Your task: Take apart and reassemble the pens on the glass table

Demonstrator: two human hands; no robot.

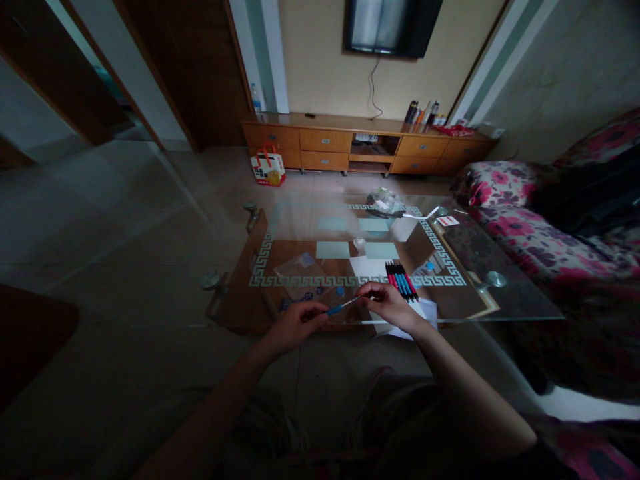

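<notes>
My left hand (300, 323) pinches the blue barrel of a pen (334, 311) above the near edge of the glass table. A thin pale rod, which looks like the pen's refill (351, 301), runs from the barrel to my right hand (384, 301). The fingers of that hand are closed at the rod's far end; whether they hold a further small part is hidden. Just beyond my right hand, a row of pens (400, 280) in black, pink and blue lies side by side on the table.
The glass coffee table (530, 308) has a patterned border and a lower shelf. White paper (425, 312) lies near my right forearm. A crumpled plastic bag (384, 202) sits at the far side. A floral sofa (520, 220) stands right; a carrier bag (267, 167) stands by the TV cabinet (325, 150).
</notes>
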